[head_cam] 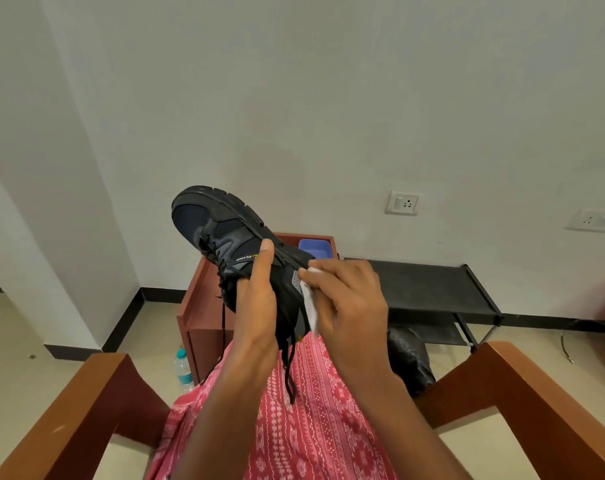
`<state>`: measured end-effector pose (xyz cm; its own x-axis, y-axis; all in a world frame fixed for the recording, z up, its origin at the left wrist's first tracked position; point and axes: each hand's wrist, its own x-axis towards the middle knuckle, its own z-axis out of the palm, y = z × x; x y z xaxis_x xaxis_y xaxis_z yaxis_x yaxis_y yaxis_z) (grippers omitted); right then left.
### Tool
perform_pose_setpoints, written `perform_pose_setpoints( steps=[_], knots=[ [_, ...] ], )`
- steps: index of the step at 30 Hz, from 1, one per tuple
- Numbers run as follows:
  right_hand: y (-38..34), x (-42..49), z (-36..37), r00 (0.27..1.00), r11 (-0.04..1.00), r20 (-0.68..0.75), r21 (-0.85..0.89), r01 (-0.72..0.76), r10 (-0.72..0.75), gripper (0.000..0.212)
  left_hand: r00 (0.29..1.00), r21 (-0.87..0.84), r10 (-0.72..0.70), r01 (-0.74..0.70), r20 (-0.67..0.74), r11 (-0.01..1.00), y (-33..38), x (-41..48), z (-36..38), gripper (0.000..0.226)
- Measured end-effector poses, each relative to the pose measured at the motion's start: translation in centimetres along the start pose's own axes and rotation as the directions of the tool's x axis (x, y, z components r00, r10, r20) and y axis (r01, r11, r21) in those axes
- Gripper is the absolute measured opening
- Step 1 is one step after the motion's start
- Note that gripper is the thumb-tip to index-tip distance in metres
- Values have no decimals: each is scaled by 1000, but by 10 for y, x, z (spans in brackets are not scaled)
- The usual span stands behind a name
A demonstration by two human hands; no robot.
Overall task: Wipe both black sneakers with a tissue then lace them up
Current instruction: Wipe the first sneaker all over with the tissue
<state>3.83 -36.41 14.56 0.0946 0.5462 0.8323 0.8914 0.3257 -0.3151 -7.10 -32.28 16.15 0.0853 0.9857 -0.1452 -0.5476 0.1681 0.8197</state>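
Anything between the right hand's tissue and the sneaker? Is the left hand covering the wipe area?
Nothing visible is in the way. The right hand holds the tissue directly against the sneaker near its heel end. The left hand grips the sneaker's middle, beside the wiped patch and not over it.

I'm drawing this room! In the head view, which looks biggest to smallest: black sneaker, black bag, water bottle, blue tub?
1. Black sneaker, though nearest the camera.
2. Black bag, partly hidden.
3. Water bottle and blue tub look alike.
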Motion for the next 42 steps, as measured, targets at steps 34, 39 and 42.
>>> perform_pose_setpoints(
  steps=[34, 39, 42],
  knots=[
    [18, 89, -37, 674, 427, 436, 539, -726, 596, 5, 994, 22, -9, 11, -113, 1000, -7, 19, -21, 104],
    [25, 114, 10, 686, 540, 447, 422, -728, 574, 33, 997, 67, -76, 77, -29, 995, -20, 19, -15, 101],
    [33, 104, 23, 576, 590, 596, 202, -782, 559, 53, 997, 77, -71, 72, -14, 994, -21, 18, -12, 84]
  ],
)
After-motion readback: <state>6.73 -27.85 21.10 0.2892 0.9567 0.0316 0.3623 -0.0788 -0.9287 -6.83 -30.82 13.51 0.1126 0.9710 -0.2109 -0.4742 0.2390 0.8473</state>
